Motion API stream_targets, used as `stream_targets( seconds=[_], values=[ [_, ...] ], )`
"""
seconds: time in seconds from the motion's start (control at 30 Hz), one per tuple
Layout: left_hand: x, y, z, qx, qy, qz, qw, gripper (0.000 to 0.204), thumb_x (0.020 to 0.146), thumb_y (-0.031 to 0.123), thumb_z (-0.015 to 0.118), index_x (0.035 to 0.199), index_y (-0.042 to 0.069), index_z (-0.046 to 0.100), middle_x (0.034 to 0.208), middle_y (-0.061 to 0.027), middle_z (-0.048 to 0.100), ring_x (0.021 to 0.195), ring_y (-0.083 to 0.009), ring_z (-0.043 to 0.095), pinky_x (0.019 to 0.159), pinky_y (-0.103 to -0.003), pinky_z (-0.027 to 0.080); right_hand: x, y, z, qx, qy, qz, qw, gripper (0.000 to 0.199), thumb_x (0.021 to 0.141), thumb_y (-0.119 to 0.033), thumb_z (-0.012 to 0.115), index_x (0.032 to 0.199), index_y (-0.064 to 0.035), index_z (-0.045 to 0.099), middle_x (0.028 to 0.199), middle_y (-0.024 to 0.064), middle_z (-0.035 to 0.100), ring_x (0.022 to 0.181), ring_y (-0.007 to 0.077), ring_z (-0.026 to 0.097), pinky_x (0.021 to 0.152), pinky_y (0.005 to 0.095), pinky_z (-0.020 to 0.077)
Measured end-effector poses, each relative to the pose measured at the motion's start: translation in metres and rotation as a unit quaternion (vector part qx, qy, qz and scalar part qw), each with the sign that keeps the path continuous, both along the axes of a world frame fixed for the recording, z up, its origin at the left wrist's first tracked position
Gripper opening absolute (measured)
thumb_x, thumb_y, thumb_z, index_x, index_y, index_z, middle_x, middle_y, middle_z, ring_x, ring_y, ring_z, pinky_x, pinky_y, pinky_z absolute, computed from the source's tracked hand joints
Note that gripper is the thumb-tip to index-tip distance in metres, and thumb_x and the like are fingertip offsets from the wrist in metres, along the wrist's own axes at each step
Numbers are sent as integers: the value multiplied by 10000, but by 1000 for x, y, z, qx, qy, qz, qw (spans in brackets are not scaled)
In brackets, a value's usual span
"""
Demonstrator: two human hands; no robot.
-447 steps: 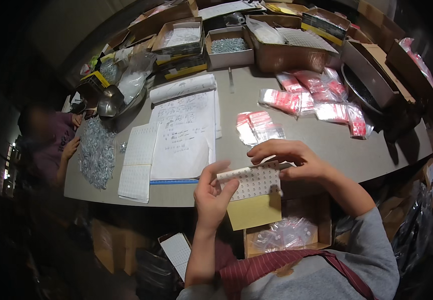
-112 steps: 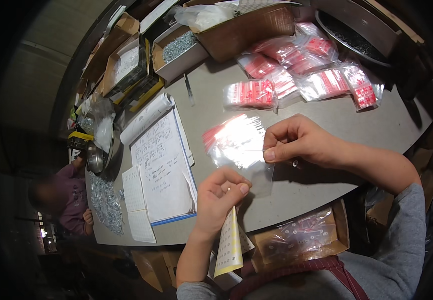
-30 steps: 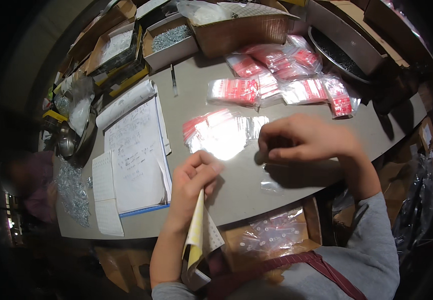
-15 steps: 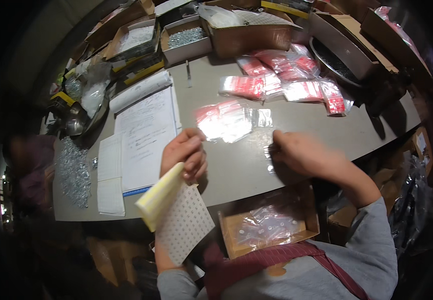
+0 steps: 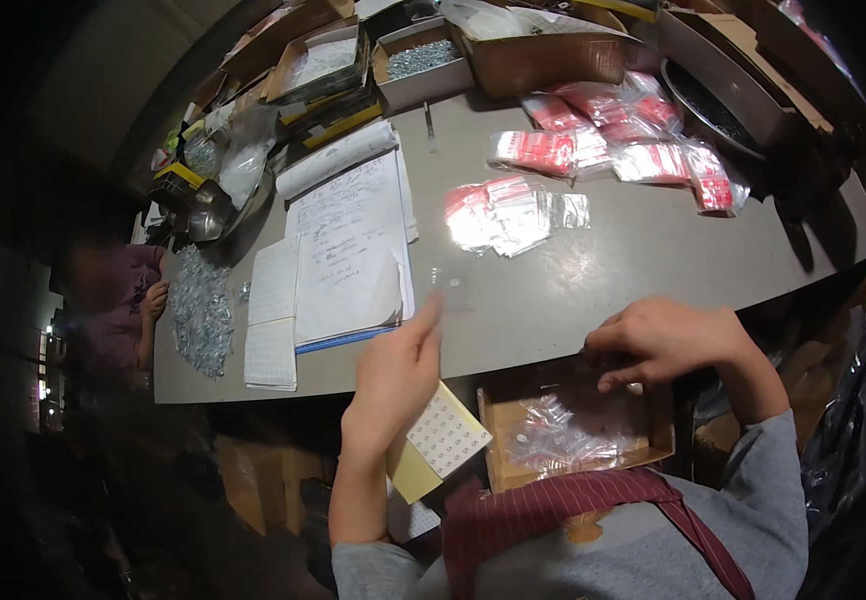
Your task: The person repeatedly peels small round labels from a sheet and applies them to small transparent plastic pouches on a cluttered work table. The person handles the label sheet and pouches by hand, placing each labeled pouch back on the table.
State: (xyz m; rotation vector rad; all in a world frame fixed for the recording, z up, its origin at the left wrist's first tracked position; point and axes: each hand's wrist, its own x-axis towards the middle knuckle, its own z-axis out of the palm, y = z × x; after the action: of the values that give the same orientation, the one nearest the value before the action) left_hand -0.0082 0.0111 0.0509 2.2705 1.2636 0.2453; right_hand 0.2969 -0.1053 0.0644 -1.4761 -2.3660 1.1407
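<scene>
My left hand (image 5: 398, 365) grips a folded sheet of small printed stickers (image 5: 448, 435) with yellow backing, which hangs below the palm. Its blurred index finger points to a small clear plastic bag (image 5: 453, 285) with a round white spot, lying on the table; whether they touch I cannot tell. My right hand (image 5: 658, 340) hovers at the table's front edge, over a cardboard box (image 5: 663, 440) of clear bags (image 5: 563, 430). Its fingers are bent but apart, with nothing visible in them. Beyond lies a pile of red-and-clear zip bags (image 5: 498, 215).
More bundles of red-and-clear bags (image 5: 543, 152) lie farther back. A written notepad (image 5: 343, 260), a pen (image 5: 429, 128) and a heap of small metal parts (image 5: 201, 310) are at left. Boxes of hardware (image 5: 421, 62) line the back. Another person's hand (image 5: 155, 298) rests at the far left.
My right hand has drawn back from the tabletop to above the box. My left hand has moved nearer and turned, its index finger now extended, the sticker sheet still in it. The view has shifted.
</scene>
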Motion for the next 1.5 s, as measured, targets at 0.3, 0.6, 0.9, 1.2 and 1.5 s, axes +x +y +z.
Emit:
stream_targets(
  seconds=[0.3,0.6,0.9,1.2,1.5],
  values=[
    [28,-36,-1,-45,-73,-234,969,542,906,10,560,1421,175,589,923,-239,658,757,-336,660,781,-381,536,5,3,-27,210,131,-132,960,231,929,-231,649,1065,-45,664,968,160,676,851,351,666,755,417,525],
    [23,-24,3,-246,-198,-51,947,257,1032,132,576,1229,30,705,757,25,620,618,-30,501,551,-208,404,-7,-3,-34,298,127,36,945,259,769,-90,599,997,-17,698,1124,126,678,1179,305,588,1083,461,405],
    [46,-6,-5,-54,-369,65,926,261,1052,177,562,1198,-14,664,648,80,435,543,4,350,504,-184,228,-21,-2,-23,130,340,-153,919,497,958,-378,679,1212,46,628,1031,184,699,980,262,718,831,358,594],
    [63,2,-7,-69,-431,93,895,286,1048,215,576,1214,-9,639,708,59,503,612,-9,404,548,-186,285,-49,27,-45,205,266,-187,923,491,916,-186,707,1337,8,547,1000,125,672,826,186,664,713,325,552],
    [32,-12,-25,-277,-434,43,856,380,924,25,689,1262,-60,537,1097,-120,690,969,-127,673,823,-252,551,-34,27,-42,155,264,-233,923,394,904,-136,636,1271,-3,587,1157,197,673,1032,321,679,932,398,523]
  ],
)
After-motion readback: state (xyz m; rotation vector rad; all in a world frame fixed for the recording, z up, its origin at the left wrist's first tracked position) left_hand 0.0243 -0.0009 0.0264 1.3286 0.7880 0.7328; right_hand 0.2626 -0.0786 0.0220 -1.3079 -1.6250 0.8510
